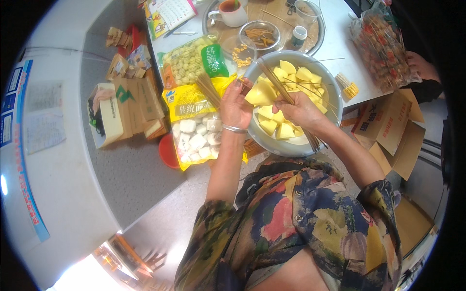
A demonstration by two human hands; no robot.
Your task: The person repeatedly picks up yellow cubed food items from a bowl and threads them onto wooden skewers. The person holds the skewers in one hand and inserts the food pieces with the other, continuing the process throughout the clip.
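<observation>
A grey basin point(336, 105) in front of me holds cut chunks of peeled yellow food point(285, 130), perhaps potato, with thin sticks lying over them. My right hand point(300, 109) is closed on a bundle of thin wooden skewers point(276, 82) at the basin's middle. A large yellow chunk point(261, 93) is between my hands, touching the right fingers; which hand bears it is unclear. At the basin's left rim, my left hand point(236, 103) pinches a small yellow-orange piece point(241, 79) at its fingertips. More skewers point(208, 89) lie beside it on a yellow food bag point(196, 109).
A bag of pale yellow pieces point(185, 62) and a clear bowl of small orange bits point(240, 54) lie beyond. A round tray point(320, 34) holds a mug point(233, 14) and cups. At right, another person's hand point(422, 67) touches a bag of filled skewers point(380, 51); an open carton point(386, 123) stands below.
</observation>
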